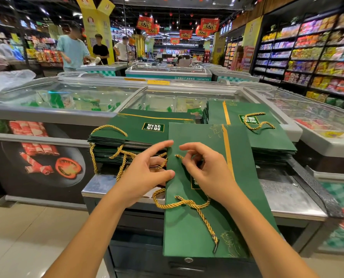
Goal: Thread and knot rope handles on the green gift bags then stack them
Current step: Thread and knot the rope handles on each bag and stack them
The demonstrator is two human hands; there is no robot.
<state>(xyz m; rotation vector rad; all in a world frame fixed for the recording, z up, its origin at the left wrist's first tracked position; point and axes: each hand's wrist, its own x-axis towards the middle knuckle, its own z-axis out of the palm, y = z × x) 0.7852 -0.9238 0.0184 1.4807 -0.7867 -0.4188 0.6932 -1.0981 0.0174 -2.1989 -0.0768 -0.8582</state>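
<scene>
Your left grip (147, 173) pinches the edge of the green gift bag (197, 233), steadying it flat on the desk (287, 199), so your right grip (207, 173) can pinch the rope (184, 202) end poking through it.

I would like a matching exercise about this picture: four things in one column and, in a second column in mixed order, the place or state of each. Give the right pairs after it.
Things:
1. left hand
2. right hand
3. gold rope
4. right stack of bags

Places or states:
A. stands behind the front bag, to its right
B. lies loose across the front bag's near half
C. grips the front bag's left edge
D. pinches a rope end on the bag's far half

Pairs: 1-C, 2-D, 3-B, 4-A
</scene>
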